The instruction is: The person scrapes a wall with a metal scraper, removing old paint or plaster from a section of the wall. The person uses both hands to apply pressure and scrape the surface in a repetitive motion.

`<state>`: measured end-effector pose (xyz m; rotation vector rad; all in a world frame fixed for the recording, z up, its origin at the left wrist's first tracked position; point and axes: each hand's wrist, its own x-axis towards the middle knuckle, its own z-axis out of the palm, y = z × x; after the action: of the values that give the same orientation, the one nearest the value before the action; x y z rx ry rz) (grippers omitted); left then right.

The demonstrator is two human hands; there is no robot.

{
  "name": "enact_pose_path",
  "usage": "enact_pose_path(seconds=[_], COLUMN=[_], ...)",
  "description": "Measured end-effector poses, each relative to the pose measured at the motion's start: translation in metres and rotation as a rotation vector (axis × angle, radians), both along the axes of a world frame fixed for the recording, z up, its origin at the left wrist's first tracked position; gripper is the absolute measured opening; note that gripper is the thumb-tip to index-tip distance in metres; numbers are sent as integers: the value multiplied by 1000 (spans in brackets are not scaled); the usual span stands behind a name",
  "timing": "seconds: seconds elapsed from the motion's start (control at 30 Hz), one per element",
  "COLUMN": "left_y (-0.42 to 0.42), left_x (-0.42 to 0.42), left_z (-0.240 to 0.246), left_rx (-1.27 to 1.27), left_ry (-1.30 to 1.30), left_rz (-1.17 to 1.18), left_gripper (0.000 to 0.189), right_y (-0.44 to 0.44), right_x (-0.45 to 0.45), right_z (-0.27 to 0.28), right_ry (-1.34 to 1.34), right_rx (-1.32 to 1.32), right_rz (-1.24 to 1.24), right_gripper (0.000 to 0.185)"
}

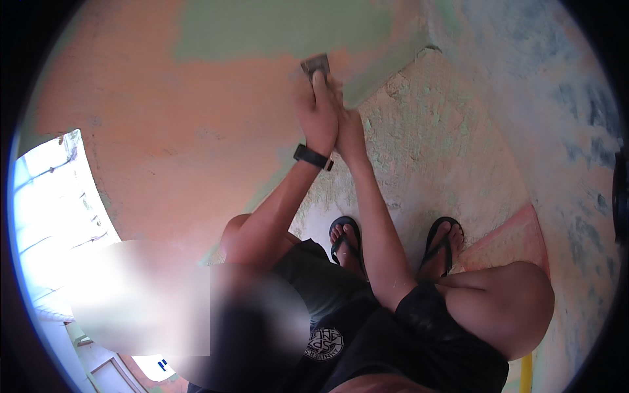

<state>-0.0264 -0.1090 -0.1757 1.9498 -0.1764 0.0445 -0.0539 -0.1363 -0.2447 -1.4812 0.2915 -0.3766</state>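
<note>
My left hand (318, 120), with a black band on its wrist, is closed around a small dark flat-bladed tool that looks like a scraper (315, 64). One finger lies along the tool. My right hand (351, 128) presses against the left from the right side, and its blurred fingers wrap near the tool's lower end. The handle is hidden by the hands. The blade is at the orange-painted wall (196, 113), just below a green patch (285, 29); whether it touches the wall I cannot tell.
Green and pale flakes lie on the rough floor (427, 127) around my sandalled feet (346, 240). A blotched white and blue-grey wall (550, 98) rises on the right, meeting the orange wall at a corner. A bright opening (59, 196) is at left. A yellow pole-like thing (526, 373) shows lower right.
</note>
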Motion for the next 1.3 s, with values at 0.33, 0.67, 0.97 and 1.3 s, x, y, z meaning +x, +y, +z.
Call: enact_pose_path(seconds=[0.33, 0.67, 0.97, 1.3], left_y=[12, 19, 47, 38], left_x=[-8, -7, -2, -19], left_z=[7, 24, 17, 56], left_rx=[-49, 7, 95, -43], left_ry=[97, 45, -65, 129], left_rz=[-12, 30, 17, 23], left_gripper=[46, 46, 49, 49], right_y=[9, 28, 36, 44], right_x=[-11, -15, -17, -18], right_z=[6, 24, 39, 53], right_ry=[268, -29, 87, -24], right_rx=[268, 27, 196, 79], right_rz=[229, -44, 13, -67], right_gripper=[51, 53, 53, 67])
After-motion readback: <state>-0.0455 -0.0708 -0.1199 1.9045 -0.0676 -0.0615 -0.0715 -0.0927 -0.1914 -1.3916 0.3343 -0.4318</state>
